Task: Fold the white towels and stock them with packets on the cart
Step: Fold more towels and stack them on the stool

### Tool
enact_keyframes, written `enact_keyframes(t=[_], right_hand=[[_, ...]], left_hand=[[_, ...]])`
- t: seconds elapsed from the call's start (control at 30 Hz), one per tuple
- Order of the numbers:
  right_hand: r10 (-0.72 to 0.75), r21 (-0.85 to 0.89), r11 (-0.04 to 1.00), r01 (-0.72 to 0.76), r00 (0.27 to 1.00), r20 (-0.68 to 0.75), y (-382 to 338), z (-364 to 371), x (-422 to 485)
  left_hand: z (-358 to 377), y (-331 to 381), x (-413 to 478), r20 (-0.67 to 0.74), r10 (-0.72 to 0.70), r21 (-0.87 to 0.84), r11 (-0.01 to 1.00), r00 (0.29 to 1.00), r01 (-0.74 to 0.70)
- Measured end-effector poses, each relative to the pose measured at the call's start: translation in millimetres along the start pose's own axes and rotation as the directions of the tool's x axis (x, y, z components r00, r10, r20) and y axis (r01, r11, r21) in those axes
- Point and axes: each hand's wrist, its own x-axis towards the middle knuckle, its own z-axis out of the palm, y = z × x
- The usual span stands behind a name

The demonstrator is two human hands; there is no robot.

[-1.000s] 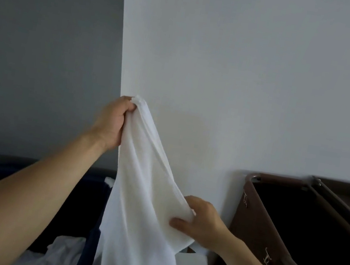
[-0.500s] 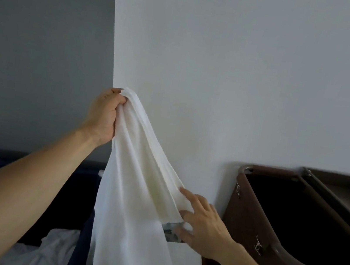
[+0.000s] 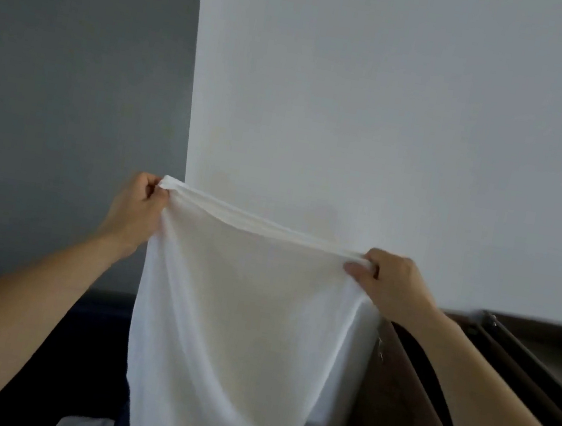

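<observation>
left grip [image 3: 135, 215] and right grip [image 3: 393, 286] pinching white towel [image 3: 237, 316] corners, brown bin [image 3: 387, 414] contents unclear

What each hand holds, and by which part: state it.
One white towel, by its top edge: the left hand grips the left corner, the right hand the right corner.

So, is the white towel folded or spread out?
Spread out. The left hand and right hand each pinch a top corner of the white towel, which hangs open between them.
</observation>
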Motion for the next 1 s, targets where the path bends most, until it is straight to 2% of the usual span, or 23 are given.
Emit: enact_keyframes(t=[0.07, 0.13, 0.27, 0.3, 0.37, 0.43, 0.47, 0.5, 0.6, 0.67, 0.73, 0.8, 0.87, 0.97, 1.0], right_hand=[[0.014, 0.092, 0.996, 0.006, 0.976, -0.215, -22.6, -40.8, 28.5], [0.054, 0.218, 0.976, 0.009, 0.959, -0.28, -44.4, -73.4, 48.0], [0.028, 0.161, 0.987, -0.022, 0.999, -0.035, -60.2, -92.0, 57.8], [0.029, 0.179, 0.984, -0.022, 0.999, -0.035, -59.7, -96.9, 59.2], [0.015, 0.211, 0.977, 0.032, 0.976, -0.217, -62.3, -112.8, 69.8], [0.057, 0.295, 0.952, 0.087, 0.893, -0.446, -73.1, -127.7, 80.2], [0.082, 0.327, 0.94, 0.101, 0.861, -0.501, -78.7, -130.2, 84.0], [0.092, 0.316, 0.945, 0.085, 0.858, -0.505, -81.9, -129.1, 86.8], [0.036, 0.205, 0.978, 0.04, 0.935, -0.353, -80.9, -125.3, 87.5], [0.023, 0.258, 0.961, 0.101, 0.899, -0.438, -83.4, -130.2, 84.9], [0.053, 0.328, 0.933, 0.15, 0.843, -0.535, -87.1, -130.6, 84.0], [0.067, 0.338, 0.935, 0.108, 0.882, -0.467, -86.8, -126.8, 81.3], [0.065, 0.294, 0.953, 0.071, 0.901, -0.429, -79.0, -124.8, 77.3], [0.079, 0.274, 0.957, 0.093, 0.828, -0.555, -73.4, -124.4, 71.7], [0.08, 0.266, 0.96, 0.085, 0.829, -0.554, -73.4, -120.9, 70.2]], left_hand=[[-6.4, 26.1, 25.3, -0.096, 0.063, -0.073, 0.995, 0.993, -0.07], [-12.2, 46.8, 50.6, -0.156, 0.074, -0.172, 0.98, 0.985, -0.101], [-12.7, 46.5, 73.6, -0.11, 0.013, -0.139, 0.99, 0.994, -0.028], [-12.5, 44.9, 72.5, -0.092, 0.008, -0.146, 0.989, 0.996, -0.021], [-13.7, 54.5, 71.1, -0.111, 0.022, -0.193, 0.98, 0.994, -0.043], [-16.6, 72.5, 77.9, -0.19, 0.05, -0.234, 0.968, 0.981, -0.095], [-18.6, 79.9, 83.1, -0.2, 0.063, -0.235, 0.966, 0.978, -0.11], [-21.9, 85.8, 85.2, -0.169, 0.071, -0.222, 0.969, 0.983, -0.108], [-23.3, 71.6, 89.9, -0.06, 0.022, -0.221, 0.975, 0.998, -0.035], [-20.9, 65.7, 85.6, -0.043, 0.005, -0.229, 0.973, 0.999, -0.015], [-17.7, 68.0, 85.7, -0.106, 0.014, -0.226, 0.973, 0.994, -0.038], [-17.1, 68.4, 87.4, -0.114, 0.013, -0.234, 0.971, 0.993, -0.04], [-16.9, 62.8, 86.6, -0.061, 0.056, -0.199, 0.978, 0.997, -0.067], [-12.3, 63.4, 82.7, -0.062, 0.075, -0.171, 0.982, 0.995, -0.085], [-9.1, 65.1, 82.9, -0.078, 0.071, -0.189, 0.978, 0.994, -0.085]])
